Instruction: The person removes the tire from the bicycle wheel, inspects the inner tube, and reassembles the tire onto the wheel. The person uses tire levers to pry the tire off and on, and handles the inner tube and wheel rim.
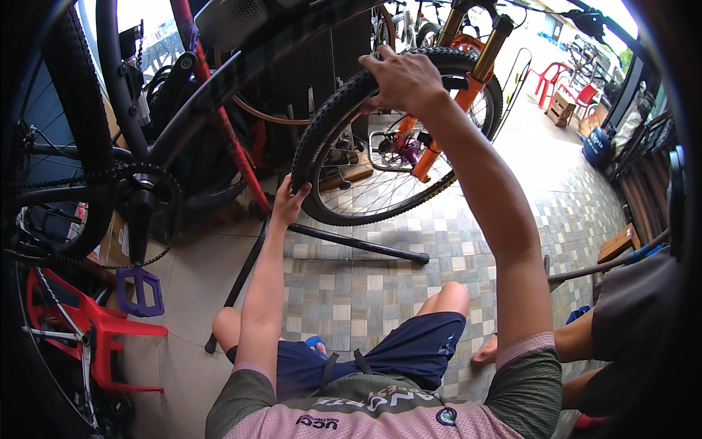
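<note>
A bicycle front wheel (316, 129) with a black knobby tyre stands tilted ahead of me, at the orange suspension fork (469, 95). My left hand (288, 201) grips the tyre low on its left side, with thumb and fingers about the tread. Higher up, my right hand (406, 80) curls over the top of the tyre close to the fork; some of its fingers are hidden behind the rubber. A purple hub (408, 151) shows among the spokes. To the left runs the dark bicycle frame (191, 110) with a black crank (140, 212) and a purple pedal (140, 291).
Black stand legs (358, 243) spread over the tiled floor under the wheel. A red plastic stool (121, 333) is at lower left. Someone's leg (574, 338) is close on my right. Further back are red chairs (548, 79), a wooden crate (561, 108) and more bicycles.
</note>
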Tool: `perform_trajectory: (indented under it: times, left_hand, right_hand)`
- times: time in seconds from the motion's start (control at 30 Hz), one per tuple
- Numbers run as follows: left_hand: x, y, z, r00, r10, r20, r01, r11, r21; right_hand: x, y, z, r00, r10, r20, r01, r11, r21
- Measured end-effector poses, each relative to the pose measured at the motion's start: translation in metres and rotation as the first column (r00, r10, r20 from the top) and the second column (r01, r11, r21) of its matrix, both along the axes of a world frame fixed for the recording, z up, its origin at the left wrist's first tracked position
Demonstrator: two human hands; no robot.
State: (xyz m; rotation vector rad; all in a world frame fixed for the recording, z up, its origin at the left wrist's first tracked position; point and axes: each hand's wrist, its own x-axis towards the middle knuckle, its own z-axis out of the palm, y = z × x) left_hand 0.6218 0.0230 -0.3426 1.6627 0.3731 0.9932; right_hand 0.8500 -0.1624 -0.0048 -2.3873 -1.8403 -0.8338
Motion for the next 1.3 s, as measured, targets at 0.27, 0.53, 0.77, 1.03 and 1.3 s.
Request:
perform_trajectory:
  times: [0.27, 0.53, 0.77, 1.03, 1.3]
  left_hand:
    - [0.040, -0.017, 0.086, 0.974, 0.225, -0.022, -0.209, 0.934, 0.291]
    - [0.061, 0.011, 0.100, 0.923, 0.382, -0.042, -0.352, 0.884, 0.309]
    - [0.057, 0.017, 0.065, 0.973, 0.226, 0.049, -0.230, 0.970, 0.082]
    - [0.004, 0.002, 0.052, 0.979, -0.068, -0.193, 0.069, 0.998, -0.001]
    - [0.060, -0.028, 0.177, 0.965, 0.181, -0.189, -0.088, 0.905, 0.417]
  right_hand:
    - [0.005, 0.028, -0.029, 0.989, 0.147, 0.029, -0.147, 0.989, -0.025]
    - [-0.012, 0.046, -0.056, 0.968, 0.233, 0.089, -0.242, 0.963, 0.116]
    - [-0.032, 0.055, -0.072, 0.957, 0.268, 0.114, -0.278, 0.957, 0.084]
    - [-0.065, 0.024, -0.087, 0.806, 0.545, -0.230, -0.531, 0.838, 0.124]
    - [-0.024, -0.019, -0.056, 0.793, 0.465, -0.394, -0.286, 0.855, 0.433]
